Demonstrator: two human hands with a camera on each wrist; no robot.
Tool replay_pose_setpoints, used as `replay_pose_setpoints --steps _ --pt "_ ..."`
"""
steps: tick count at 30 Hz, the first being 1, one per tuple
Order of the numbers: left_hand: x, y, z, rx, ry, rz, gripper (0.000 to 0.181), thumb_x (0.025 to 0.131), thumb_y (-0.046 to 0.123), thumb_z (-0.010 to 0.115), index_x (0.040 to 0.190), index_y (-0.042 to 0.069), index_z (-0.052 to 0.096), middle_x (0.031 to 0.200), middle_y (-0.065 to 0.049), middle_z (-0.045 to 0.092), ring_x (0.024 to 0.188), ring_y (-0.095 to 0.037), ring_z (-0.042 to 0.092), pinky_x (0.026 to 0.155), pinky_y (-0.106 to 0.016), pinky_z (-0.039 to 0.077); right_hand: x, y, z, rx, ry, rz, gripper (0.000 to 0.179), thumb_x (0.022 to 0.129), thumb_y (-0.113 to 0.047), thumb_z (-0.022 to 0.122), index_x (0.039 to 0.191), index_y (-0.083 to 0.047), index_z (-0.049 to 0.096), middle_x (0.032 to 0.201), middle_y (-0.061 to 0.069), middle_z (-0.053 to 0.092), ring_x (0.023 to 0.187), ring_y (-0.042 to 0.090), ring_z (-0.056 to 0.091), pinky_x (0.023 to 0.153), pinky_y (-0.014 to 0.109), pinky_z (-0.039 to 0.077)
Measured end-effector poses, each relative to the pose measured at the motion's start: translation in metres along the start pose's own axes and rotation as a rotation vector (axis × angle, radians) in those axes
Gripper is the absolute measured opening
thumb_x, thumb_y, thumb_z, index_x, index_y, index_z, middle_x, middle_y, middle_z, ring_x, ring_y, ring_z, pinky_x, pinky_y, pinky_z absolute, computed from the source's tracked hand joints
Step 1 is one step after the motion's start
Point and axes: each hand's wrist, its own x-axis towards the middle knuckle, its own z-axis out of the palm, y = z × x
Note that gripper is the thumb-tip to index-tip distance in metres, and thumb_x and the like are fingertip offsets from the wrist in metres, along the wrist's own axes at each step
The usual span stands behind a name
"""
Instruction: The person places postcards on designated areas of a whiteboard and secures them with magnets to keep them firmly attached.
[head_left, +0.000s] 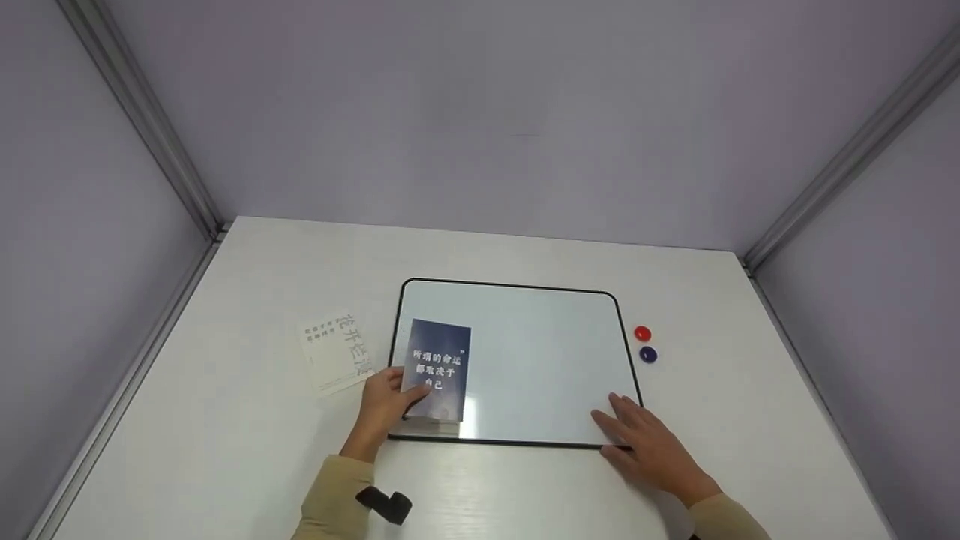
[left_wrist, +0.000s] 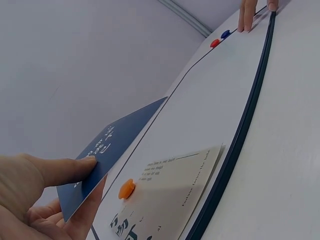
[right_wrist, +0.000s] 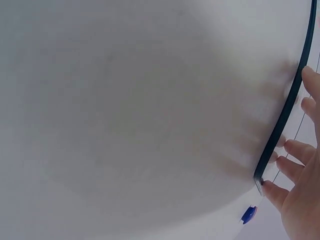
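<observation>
My left hand (head_left: 381, 409) pinches a dark blue card (head_left: 442, 352) with white Chinese characters, its thumb across the printed face. The card is held over the left part of a white magnetic board (head_left: 547, 360) with a black rim. In the left wrist view, a cream printed card (left_wrist: 172, 187) lies on the board below it, with an orange magnet (left_wrist: 127, 189) on top; from the head, the blue card hides most of that. At the board's lower right corner rests my right hand (head_left: 652, 454), fingers spread over the rim and thumb along the near edge.
Left of the board, a pale card (head_left: 336, 354) with grey characters lies on the white table (head_left: 495, 491). Beyond the board's right edge sit a red magnet (head_left: 643, 333) and a dark blue magnet (head_left: 648, 354), close together. Panel walls (head_left: 480, 112) enclose the table's back and sides.
</observation>
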Motion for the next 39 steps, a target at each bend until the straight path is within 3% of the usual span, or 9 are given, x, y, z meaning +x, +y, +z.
replay_pose_setpoints --steps 8,15,20,27,39 --pt "-0.001 0.000 0.011 -0.006 -0.012 0.024 0.048 0.081 0.009 0.075 0.120 -0.011 0.056 0.118 -0.028 0.066 0.106 -0.035 0.068 0.089 -0.037 0.057 0.001 0.000 0.001 -0.007 0.024 0.007 0.050 0.095 -0.044 0.055 0.141 -0.027 0.049 0.153 0.012 0.043 0.142 0.036 0.038 0.112 0.057 0.037" --pt "-0.003 -0.001 0.018 0.024 -0.013 0.039 0.041 0.079 0.010 0.076 0.113 -0.007 0.060 0.113 -0.025 0.070 0.095 -0.026 0.071 0.085 -0.036 0.058 0.000 -0.001 0.002 0.006 0.022 0.015 0.049 0.095 -0.042 0.055 0.141 -0.028 0.049 0.153 0.012 0.042 0.141 0.037 0.039 0.111 0.057 0.039" --pt "-0.003 -0.001 0.022 0.018 -0.022 0.046 0.042 0.080 0.011 0.076 0.114 -0.008 0.059 0.114 -0.025 0.069 0.096 -0.027 0.071 0.084 -0.035 0.058 0.001 -0.001 0.000 0.015 0.010 0.020 0.050 0.095 -0.043 0.056 0.142 -0.030 0.048 0.154 0.010 0.041 0.141 0.035 0.038 0.111 0.056 0.039" --pt "-0.005 -0.001 0.029 0.022 -0.048 0.044 0.044 0.081 0.011 0.075 0.118 -0.007 0.058 0.115 -0.023 0.069 0.100 -0.028 0.070 0.084 -0.035 0.058 0.003 -0.001 -0.002 -0.066 0.098 -0.077 0.052 0.092 -0.039 0.060 0.140 -0.023 0.050 0.148 0.015 0.047 0.132 0.037 0.048 0.103 0.054 0.046" --pt "-0.005 -0.005 0.045 0.033 -0.075 0.025 0.046 0.080 0.012 0.076 0.117 -0.007 0.059 0.116 -0.024 0.069 0.097 -0.027 0.071 0.084 -0.035 0.059 0.005 0.001 -0.002 -0.043 0.019 -0.028 0.054 0.094 -0.040 0.056 0.144 -0.020 0.046 0.152 0.011 0.043 0.139 0.036 0.042 0.111 0.054 0.040"
